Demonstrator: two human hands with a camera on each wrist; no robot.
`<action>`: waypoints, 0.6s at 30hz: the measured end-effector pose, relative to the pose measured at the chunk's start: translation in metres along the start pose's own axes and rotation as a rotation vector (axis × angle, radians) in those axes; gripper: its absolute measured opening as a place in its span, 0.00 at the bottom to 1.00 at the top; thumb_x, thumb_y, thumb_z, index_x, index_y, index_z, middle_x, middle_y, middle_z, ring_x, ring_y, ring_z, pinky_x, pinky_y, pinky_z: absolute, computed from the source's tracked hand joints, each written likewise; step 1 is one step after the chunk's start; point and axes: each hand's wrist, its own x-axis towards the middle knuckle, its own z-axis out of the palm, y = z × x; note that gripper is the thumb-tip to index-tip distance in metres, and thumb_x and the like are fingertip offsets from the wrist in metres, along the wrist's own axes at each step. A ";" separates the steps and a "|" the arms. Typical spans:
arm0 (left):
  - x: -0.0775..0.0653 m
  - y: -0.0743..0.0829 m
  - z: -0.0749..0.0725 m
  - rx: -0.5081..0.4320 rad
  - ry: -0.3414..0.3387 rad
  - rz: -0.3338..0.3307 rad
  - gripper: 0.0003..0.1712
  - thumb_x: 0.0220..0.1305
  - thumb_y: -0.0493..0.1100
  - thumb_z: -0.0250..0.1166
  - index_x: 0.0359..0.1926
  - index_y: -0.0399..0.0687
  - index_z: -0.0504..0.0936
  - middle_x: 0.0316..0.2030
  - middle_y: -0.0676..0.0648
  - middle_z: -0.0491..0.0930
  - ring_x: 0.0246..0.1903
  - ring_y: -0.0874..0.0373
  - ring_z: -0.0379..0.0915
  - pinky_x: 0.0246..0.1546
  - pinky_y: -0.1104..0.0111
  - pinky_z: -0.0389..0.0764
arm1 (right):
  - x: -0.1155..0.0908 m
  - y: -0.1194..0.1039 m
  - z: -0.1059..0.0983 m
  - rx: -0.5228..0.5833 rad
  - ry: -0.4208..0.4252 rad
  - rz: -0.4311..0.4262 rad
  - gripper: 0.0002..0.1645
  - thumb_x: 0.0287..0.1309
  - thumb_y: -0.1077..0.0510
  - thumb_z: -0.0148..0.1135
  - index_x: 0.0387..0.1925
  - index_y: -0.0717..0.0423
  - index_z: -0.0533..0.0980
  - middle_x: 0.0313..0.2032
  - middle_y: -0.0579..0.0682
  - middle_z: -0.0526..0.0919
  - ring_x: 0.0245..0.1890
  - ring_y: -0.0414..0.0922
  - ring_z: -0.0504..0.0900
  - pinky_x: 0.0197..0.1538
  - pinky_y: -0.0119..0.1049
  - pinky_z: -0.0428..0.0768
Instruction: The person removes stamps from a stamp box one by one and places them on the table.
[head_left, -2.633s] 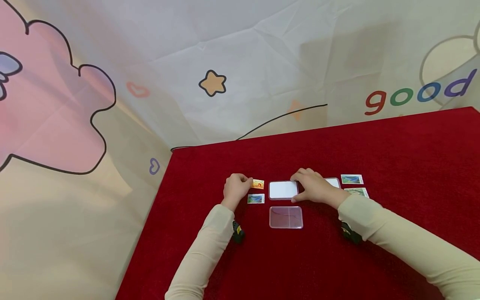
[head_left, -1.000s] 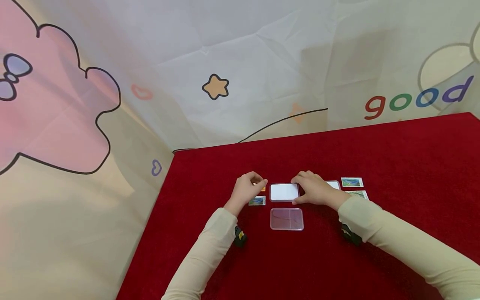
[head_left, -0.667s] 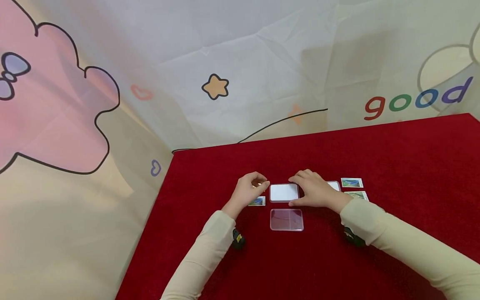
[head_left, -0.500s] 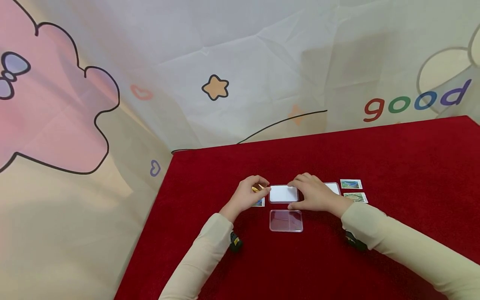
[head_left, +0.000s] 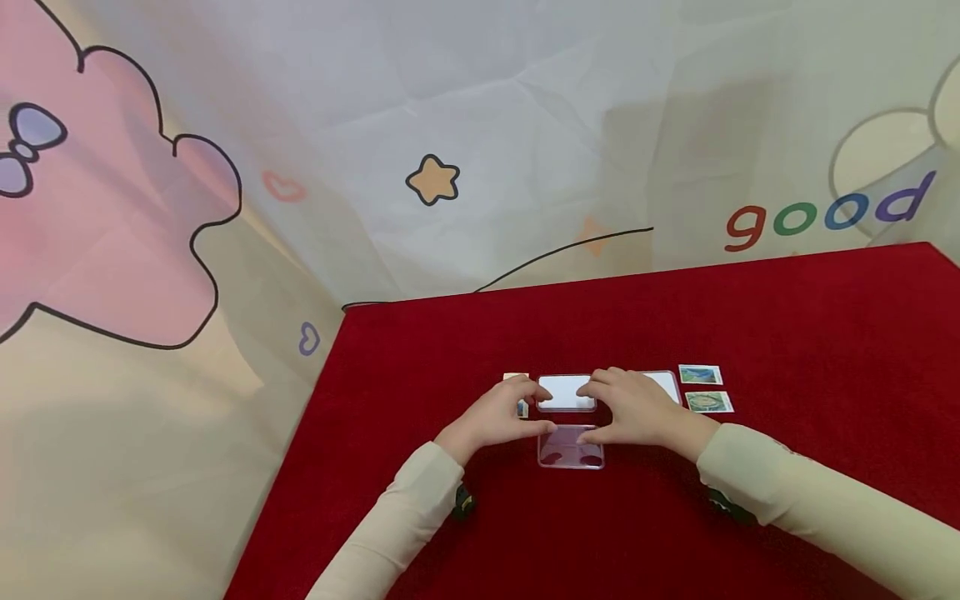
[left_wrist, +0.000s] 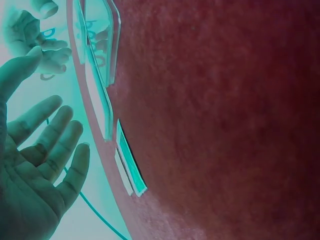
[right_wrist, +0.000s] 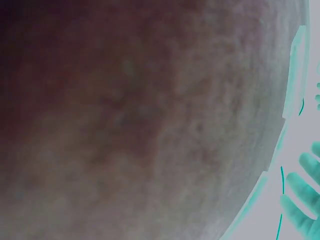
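In the head view both hands hover over the middle of the table, fingers apart. My left hand (head_left: 504, 414) has its index finger over a white-lined flat case (head_left: 562, 400) and its thumb over the clear plastic lid (head_left: 570, 458) in front. My right hand (head_left: 641, 408) reaches in from the other side, its fingertips over the same case and lid. Nothing shows between the fingers of the left hand (left_wrist: 40, 170) in the left wrist view. Two stamps lie beside the case, partly covered by the left hand, one showing its top edge (head_left: 516, 376).
A second white-lined case (head_left: 664, 383) is partly hidden behind the right hand. Farther right lie a blue-green stamp (head_left: 701, 375) and a green one (head_left: 708, 402). A red cloth (head_left: 450, 333) covers the table, with a printed curtain (head_left: 525, 167) behind.
The left hand has left the orange stamp and moved right and nearer, to the case and lid. The right hand has drawn slightly nearer, over the lid. The cases stay put.
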 end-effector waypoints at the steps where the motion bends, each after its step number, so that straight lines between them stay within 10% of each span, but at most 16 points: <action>1: 0.000 0.001 0.000 0.004 -0.011 0.002 0.25 0.58 0.51 0.68 0.53 0.43 0.79 0.50 0.48 0.76 0.50 0.56 0.72 0.51 0.67 0.74 | -0.002 0.000 -0.001 -0.008 -0.005 -0.001 0.36 0.39 0.33 0.71 0.43 0.55 0.80 0.36 0.46 0.79 0.35 0.43 0.77 0.36 0.38 0.76; 18: -0.007 0.018 0.008 0.218 -0.114 0.056 0.37 0.47 0.59 0.74 0.56 0.48 0.77 0.54 0.50 0.74 0.54 0.59 0.69 0.54 0.67 0.71 | -0.016 -0.012 0.000 -0.006 -0.109 -0.040 0.40 0.37 0.29 0.70 0.41 0.56 0.79 0.38 0.48 0.79 0.38 0.46 0.78 0.38 0.43 0.78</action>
